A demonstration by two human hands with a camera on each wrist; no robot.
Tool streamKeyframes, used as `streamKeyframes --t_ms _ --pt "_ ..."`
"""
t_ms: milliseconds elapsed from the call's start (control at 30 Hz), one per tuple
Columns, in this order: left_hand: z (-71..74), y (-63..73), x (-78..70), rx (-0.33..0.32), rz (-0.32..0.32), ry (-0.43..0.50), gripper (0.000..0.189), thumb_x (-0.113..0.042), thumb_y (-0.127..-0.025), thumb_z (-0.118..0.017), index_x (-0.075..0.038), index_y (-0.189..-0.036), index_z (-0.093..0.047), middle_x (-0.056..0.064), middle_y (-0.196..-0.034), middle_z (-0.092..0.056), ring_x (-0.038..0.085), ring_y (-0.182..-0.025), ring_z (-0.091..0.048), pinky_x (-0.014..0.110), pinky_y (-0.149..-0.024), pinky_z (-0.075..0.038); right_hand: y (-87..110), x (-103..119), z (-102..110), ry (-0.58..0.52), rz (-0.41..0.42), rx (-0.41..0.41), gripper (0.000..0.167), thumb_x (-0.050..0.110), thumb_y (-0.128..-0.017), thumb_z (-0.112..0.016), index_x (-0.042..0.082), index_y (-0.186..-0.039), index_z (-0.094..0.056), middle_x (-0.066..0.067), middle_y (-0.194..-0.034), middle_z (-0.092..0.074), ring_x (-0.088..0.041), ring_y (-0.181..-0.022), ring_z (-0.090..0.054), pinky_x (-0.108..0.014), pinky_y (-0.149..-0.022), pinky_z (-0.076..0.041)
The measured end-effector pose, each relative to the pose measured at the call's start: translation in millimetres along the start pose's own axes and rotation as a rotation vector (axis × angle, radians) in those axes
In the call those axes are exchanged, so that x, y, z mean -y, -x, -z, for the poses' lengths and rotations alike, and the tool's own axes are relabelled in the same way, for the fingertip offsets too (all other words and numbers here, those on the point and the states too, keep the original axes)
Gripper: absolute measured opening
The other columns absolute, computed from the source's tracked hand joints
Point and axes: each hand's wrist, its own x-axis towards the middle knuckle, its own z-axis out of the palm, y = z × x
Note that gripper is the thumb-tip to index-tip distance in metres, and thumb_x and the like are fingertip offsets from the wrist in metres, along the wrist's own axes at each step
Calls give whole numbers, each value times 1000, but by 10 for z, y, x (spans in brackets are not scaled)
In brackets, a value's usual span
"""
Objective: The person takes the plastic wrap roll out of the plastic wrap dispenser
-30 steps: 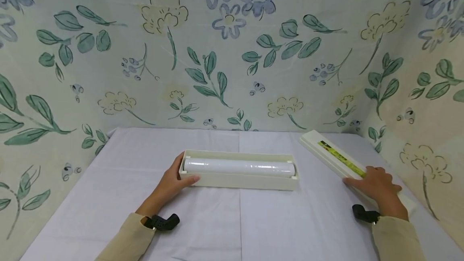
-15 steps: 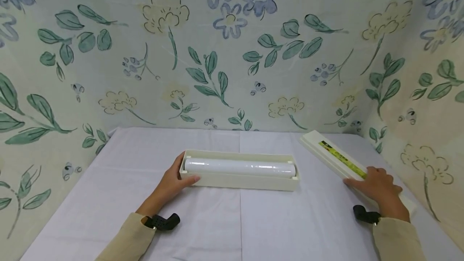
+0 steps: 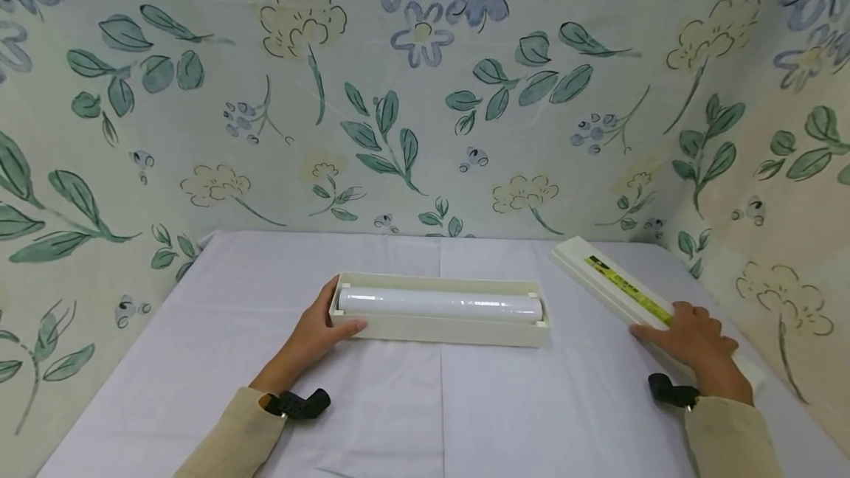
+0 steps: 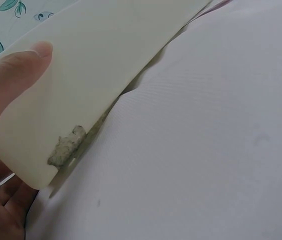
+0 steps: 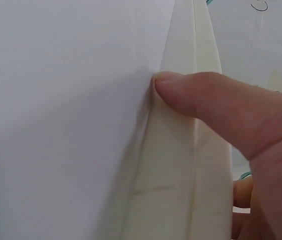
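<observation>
A long off-white cling film dispenser box (image 3: 451, 333) stands lidless on the cloth, with a shiny white roll of film (image 3: 438, 304) lying in it. My left hand (image 3: 311, 338) grips the box's left end, thumb on the front wall and the other fingers round the end, partly hidden. In the left wrist view, a rough grey patch (image 4: 67, 147) marks the box's lower edge. To the right, my right hand (image 3: 699, 345) holds the off-white lid (image 3: 576, 257) across its near half. The lid lies slanted and bears a yellow-green label (image 3: 624, 290). In the right wrist view, the thumb (image 5: 196, 95) presses its side.
A white cloth (image 3: 372, 404) with a centre crease covers the table. Floral fabric (image 3: 425, 131) hangs behind the table and along both sides. Black wrist cameras (image 3: 305, 406) sit on both wrists, below beige sleeves.
Both hands keep their holds, and the box, roll and lid stay in place. Only the head view shifts very slightly.
</observation>
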Motion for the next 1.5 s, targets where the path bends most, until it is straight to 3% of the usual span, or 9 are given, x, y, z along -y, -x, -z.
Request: streamKeyframes --t_ms 233,433,633,900,1500 --pt "2 -1 9 14 22 4 102 -47 -76 -79 -25 -154 -16 7 -150 -37 31 -132 -42 55 -106 -34 -12 4 -10 2 -35 49 123 70 -71 -68 -19 -139 -17 -40 -111 -34 -53 -95 -34 -72 -77 -30" --pt "20 -7 -19 9 18 23 101 -47 -77 -79 -28 -154 -16 4 -148 -39 28 -131 -42 54 -107 -34 -4 26 41 -15 -12 66 126 74 -75 -61 -19 -142 -10 -44 -121 -27 -57 -103 -30 -75 -84 -25" --pt "20 5 -27 14 32 14 103 -47 -76 -79 -26 -154 -16 5 -149 -38 29 -132 -41 54 -107 -33 12 20 59 -17 24 82 125 76 -77 -56 -21 -141 -10 -45 -123 -26 -57 -104 -32 -76 -82 -26" --pt "19 -17 -21 4 15 10 102 -47 -76 -79 -27 -154 -16 4 -149 -38 29 -133 -41 55 -107 -32 18 59 107 26 39 46 119 74 -80 -54 -23 -138 -16 -44 -117 -31 -56 -99 -36 -75 -82 -27" --pt "13 -12 -20 7 23 5 104 -47 -76 -79 -25 -154 -15 7 -150 -37 31 -134 -40 55 -107 -32 111 245 101 -14 102 -86 108 60 -84 -61 -17 -143 -14 -45 -132 -23 -56 -101 -29 -75 -87 -19"
